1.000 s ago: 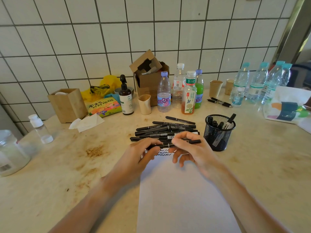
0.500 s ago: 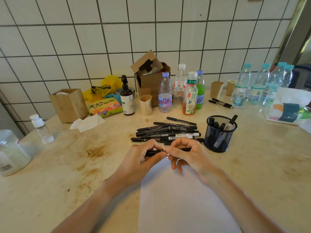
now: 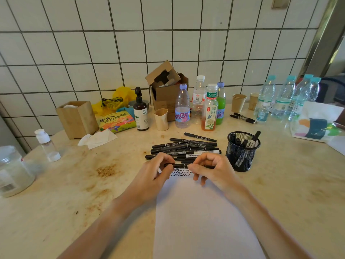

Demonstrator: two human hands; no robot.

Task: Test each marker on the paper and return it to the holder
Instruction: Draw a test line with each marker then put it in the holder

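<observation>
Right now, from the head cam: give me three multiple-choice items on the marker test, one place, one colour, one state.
1. Where does the black wire-mesh holder stand?
A. right of the pile of black markers
B. on the white sheet of paper
C. behind the brown cardboard box

2. What colour are the squiggles at the paper's far edge?
A. red
B. black
C. green

3. How is the black marker over the paper held?
A. lying loose
B. in one hand
C. pinched by the left hand and the right hand, level

Answers: 1 A, the holder sits beside the pile's right end. 2 B, dark wavy lines show between the hands. 3 C, each hand's fingers close on one end of the barrel.
</observation>
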